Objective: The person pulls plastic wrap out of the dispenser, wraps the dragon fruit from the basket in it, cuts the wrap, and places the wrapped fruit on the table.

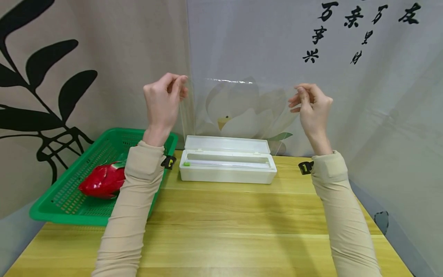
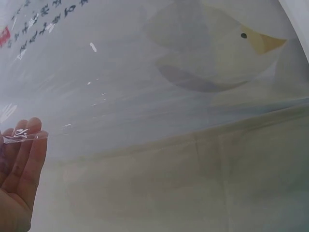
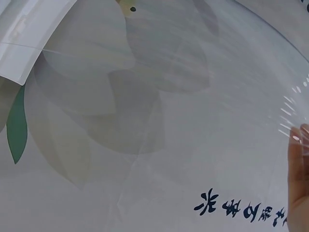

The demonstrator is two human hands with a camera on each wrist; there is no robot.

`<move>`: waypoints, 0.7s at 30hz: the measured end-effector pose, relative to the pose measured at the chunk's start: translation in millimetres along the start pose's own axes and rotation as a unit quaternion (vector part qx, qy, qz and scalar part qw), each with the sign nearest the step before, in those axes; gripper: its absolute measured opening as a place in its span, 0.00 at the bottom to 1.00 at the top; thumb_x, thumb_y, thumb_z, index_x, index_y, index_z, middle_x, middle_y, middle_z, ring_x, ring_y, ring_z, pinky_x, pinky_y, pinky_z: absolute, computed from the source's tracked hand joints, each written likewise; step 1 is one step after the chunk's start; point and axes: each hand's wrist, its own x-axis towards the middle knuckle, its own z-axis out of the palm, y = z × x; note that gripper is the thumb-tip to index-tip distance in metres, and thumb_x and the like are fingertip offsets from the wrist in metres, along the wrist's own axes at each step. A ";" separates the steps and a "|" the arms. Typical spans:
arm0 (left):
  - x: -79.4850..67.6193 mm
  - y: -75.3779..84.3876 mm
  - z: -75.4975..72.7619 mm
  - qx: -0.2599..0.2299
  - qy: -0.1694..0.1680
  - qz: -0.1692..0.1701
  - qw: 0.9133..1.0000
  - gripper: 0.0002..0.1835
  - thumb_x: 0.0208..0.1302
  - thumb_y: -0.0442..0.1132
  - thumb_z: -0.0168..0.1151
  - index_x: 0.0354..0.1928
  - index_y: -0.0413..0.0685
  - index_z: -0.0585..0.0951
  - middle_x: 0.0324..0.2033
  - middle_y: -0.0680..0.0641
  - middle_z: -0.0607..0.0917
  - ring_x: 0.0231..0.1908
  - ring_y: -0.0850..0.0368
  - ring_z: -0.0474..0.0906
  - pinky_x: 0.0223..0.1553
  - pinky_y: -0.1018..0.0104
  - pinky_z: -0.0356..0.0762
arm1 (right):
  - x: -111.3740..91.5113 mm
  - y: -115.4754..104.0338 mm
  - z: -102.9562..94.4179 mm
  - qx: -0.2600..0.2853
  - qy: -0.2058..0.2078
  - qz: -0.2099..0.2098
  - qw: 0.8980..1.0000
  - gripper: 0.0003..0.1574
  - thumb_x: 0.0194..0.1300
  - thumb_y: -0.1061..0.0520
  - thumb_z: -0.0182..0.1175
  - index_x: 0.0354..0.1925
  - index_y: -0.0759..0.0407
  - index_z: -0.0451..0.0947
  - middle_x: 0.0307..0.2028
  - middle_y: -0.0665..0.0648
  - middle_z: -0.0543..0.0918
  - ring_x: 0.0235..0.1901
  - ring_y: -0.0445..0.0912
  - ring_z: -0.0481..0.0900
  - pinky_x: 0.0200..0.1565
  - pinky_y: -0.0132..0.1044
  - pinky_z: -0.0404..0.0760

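Note:
A sheet of clear cling film (image 1: 232, 81) is stretched between my two hands, its upper edge glinting. My left hand (image 1: 164, 98) pinches one corner, and the gathered film shows between thumb and fingers in the left wrist view. At the opposite corner my right hand (image 1: 313, 107) pinches the film, though that hand is partly cut off in the right wrist view. Below the sheet, on the table, stands a white cling film box (image 1: 228, 176) with its lid (image 1: 226, 143) raised. A green slider (image 1: 187, 164) sits at the left end of its cutter rail.
On the left, a green plastic basket (image 1: 69, 220) holds a red dragon fruit (image 1: 102, 181), partly covered by my left sleeve. The wooden table (image 1: 221, 223) extends in front of the box. A printed curtain (image 1: 249, 38) hangs behind.

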 end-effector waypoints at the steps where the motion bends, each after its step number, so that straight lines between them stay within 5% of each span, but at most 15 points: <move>1: 0.3 0.9 0.0 0.001 0.001 0.000 1.000 0.20 0.64 0.47 0.57 0.36 0.33 0.84 0.27 0.38 0.87 0.25 0.50 0.83 0.30 0.85 0.76 | 0.5 0.1 -0.3 0.002 0.000 0.000 1.000 0.14 0.68 0.58 0.54 0.40 0.69 0.80 0.20 0.34 0.79 0.19 0.29 0.79 0.25 0.21 0.79; 21: 4.3 16.7 -0.4 0.001 0.009 0.009 1.000 0.20 0.63 0.48 0.57 0.37 0.34 0.84 0.28 0.38 0.88 0.26 0.50 0.84 0.32 0.85 0.75 | 7.1 -7.3 -5.6 0.017 0.016 -0.025 0.999 0.16 0.68 0.56 0.54 0.38 0.70 0.80 0.19 0.31 0.80 0.18 0.31 0.79 0.23 0.24 0.80</move>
